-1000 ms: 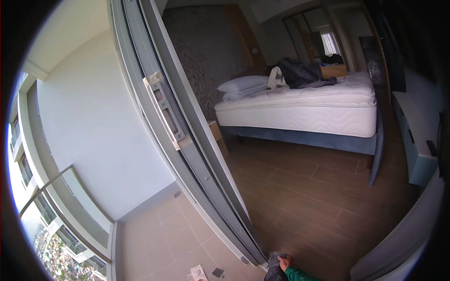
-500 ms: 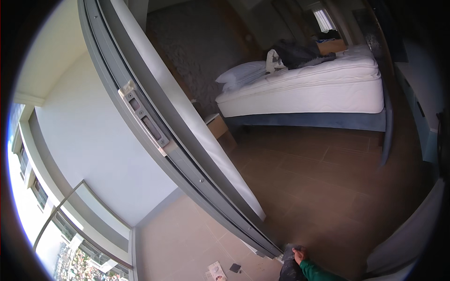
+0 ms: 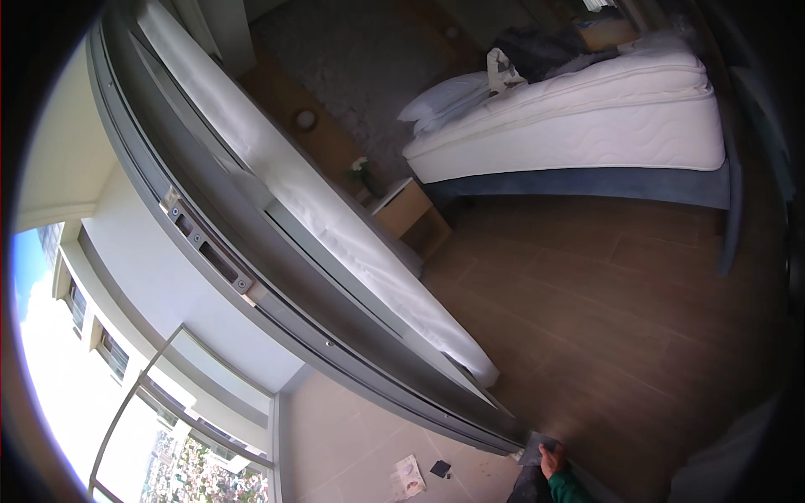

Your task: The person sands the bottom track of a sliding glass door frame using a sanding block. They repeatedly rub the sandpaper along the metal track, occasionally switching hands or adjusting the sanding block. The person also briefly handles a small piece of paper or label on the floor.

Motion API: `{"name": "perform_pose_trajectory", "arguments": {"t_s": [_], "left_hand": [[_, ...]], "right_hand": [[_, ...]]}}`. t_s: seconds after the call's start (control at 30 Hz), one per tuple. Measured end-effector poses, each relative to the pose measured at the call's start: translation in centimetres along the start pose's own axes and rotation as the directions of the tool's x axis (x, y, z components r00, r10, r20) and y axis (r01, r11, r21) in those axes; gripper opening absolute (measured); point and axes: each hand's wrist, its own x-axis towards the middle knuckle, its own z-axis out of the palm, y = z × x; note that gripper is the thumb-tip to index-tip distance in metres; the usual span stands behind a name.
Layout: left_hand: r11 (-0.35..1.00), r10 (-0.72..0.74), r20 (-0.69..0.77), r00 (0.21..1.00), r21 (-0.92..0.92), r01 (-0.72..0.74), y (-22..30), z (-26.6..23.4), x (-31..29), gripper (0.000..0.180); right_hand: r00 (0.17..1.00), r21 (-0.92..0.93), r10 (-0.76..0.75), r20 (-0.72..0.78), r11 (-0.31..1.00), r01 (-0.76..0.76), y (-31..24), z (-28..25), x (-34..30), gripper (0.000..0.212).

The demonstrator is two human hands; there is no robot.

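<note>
At the bottom, my right hand (image 3: 552, 460) comes out of a green sleeve (image 3: 569, 489). Its fingers are closed on a flat dark grey piece (image 3: 534, 449), whose exact kind I cannot make out. The piece sits at the foot of the grey metal door frame (image 3: 369, 375); whether it touches the frame is unclear. Higher up, a metal strike plate (image 3: 207, 251) with slots and screws is set in that frame. My left hand is out of sight. Something dark, perhaps my trouser leg (image 3: 527, 488), shows beside the hand.
A white curtain (image 3: 319, 214) hangs along the frame. Inside are a bed with a white mattress (image 3: 579, 138), a wooden nightstand (image 3: 411, 211) and brown floor tiles (image 3: 570, 318). On the balcony floor lie a printed sheet (image 3: 409, 476) and a dark square (image 3: 440, 469), near a railing (image 3: 210, 429).
The view has shifted, so the frame's upper part and strike plate appear farther left, with more curtain and nightstand showing. The hand still grips the dark grey piece, now seen more clearly.
</note>
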Motion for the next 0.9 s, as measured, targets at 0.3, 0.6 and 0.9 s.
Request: {"name": "perform_pose_trajectory", "arguments": {"t_s": [0.3,0.6,0.9], "left_hand": [[1.000,-0.026,-0.011,1.000,0.004,0.026,-0.1,0.1,-0.4,0.036],[0.999,-0.020,0.018,1.000,-0.046,0.021,-1.7,0.9,0.3,0.036],[0.988,-0.033,0.068,0.997,-0.149,0.043,-6.5,3.5,0.7,0.035]], "right_hand": [[0.998,-0.064,0.057,0.021,0.996,-0.056,1.5,-0.4,0.5,0.051],[0.992,-0.083,0.125,0.001,0.989,-0.124,2.6,-0.3,1.6,0.053],[0.991,0.037,0.078,-0.111,0.997,-0.074,-1.5,-1.2,-0.1,0.037]]}}
